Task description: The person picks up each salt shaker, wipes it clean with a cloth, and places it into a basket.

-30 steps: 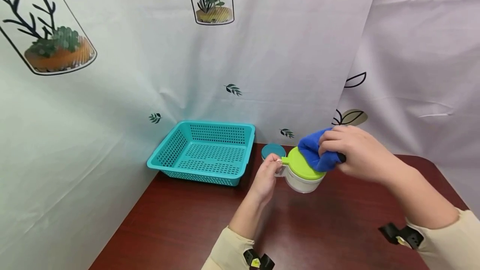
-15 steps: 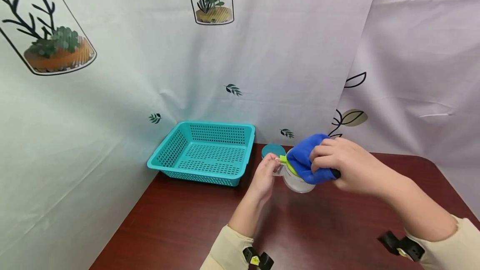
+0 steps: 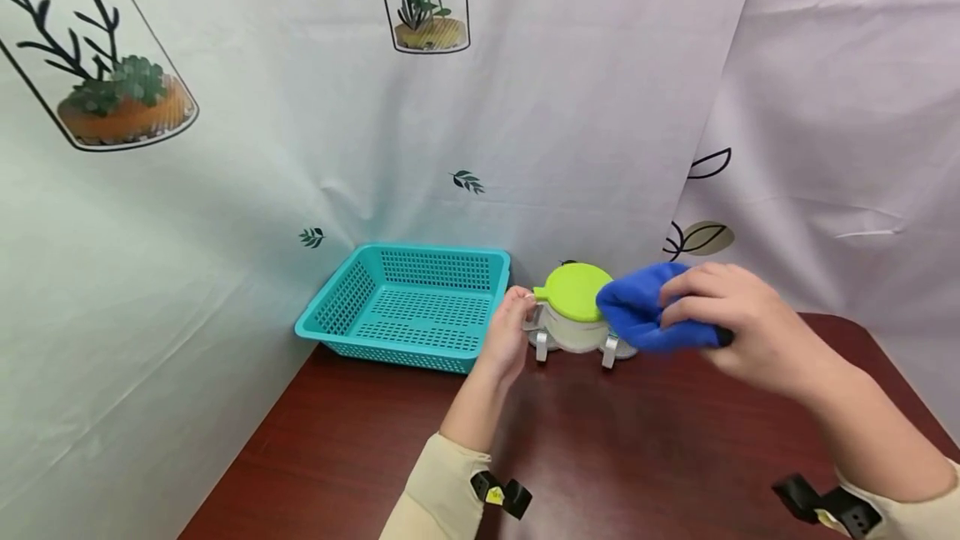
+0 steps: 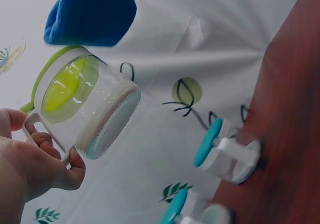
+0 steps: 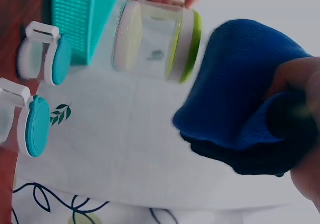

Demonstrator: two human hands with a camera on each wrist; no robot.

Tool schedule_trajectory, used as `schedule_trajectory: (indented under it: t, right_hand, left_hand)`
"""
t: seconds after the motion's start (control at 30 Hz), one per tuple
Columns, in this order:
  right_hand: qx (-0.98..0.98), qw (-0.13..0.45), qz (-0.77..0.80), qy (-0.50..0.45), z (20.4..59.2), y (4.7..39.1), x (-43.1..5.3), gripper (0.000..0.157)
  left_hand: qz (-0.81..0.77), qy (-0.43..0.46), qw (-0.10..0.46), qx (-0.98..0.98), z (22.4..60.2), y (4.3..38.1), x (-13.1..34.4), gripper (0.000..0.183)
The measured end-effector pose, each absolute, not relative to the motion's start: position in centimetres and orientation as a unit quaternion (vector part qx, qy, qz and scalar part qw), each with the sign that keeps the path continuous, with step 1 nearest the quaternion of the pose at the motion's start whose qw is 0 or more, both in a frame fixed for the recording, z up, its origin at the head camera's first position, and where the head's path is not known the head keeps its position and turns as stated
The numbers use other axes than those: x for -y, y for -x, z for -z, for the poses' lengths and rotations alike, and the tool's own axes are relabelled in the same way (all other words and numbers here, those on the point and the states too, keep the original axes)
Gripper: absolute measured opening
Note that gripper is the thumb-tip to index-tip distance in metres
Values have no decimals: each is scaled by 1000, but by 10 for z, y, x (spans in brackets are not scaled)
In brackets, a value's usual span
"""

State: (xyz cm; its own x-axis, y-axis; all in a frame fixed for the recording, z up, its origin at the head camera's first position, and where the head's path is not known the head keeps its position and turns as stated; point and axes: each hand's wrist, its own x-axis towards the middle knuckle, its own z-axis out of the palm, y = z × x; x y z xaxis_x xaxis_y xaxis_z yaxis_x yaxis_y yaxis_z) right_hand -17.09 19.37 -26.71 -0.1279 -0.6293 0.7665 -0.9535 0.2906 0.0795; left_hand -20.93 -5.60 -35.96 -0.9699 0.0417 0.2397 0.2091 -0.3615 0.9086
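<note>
My left hand (image 3: 508, 332) grips the handle of a clear jar (image 4: 92, 101) with a green lid (image 3: 576, 292) and a pale base. The fingers are curled through the handle, and the thumb lies near the lid's tab. The jar is held up off the table, tilted in the left wrist view. My right hand (image 3: 742, 319) holds a bunched blue cloth (image 3: 641, 307) just to the right of the lid. A narrow gap shows between cloth and lid in the right wrist view. Part of the cloth is dark and folded under.
Two similar handled jars with teal lids, a nearer jar (image 5: 37, 129) and a farther jar (image 5: 45, 56), stand on the dark red table (image 3: 360, 457) behind the held jar. A teal basket (image 3: 408, 357) sits at the back left against the patterned wall cloth (image 3: 570, 107).
The cloth has come off the green lid, which it covered half a second ago, and moved right. The left hand has carried the jar left and toward the back, over the teal-lidded jars.
</note>
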Motion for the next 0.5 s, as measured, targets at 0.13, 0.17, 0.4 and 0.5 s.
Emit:
schedule_trajectory:
  t: [0.13,0.17,0.4,0.5]
  right_hand:
    - [706,407,-308,-491,270,169,-204,32]
    - [705,410,-333,-473,272,169,-207,31]
    - [677,404,-495,-365,304,172,-233,9]
    - [671,396,-546,-307,315,173,-238,19]
  left_hand:
    - [819,114,75,557,354,220,66,16]
    - [819,113,78,557,352,222,68,16]
    - [821,110,95,552,346,237,86,17]
    - [829,102,102,541,340,245,94,17]
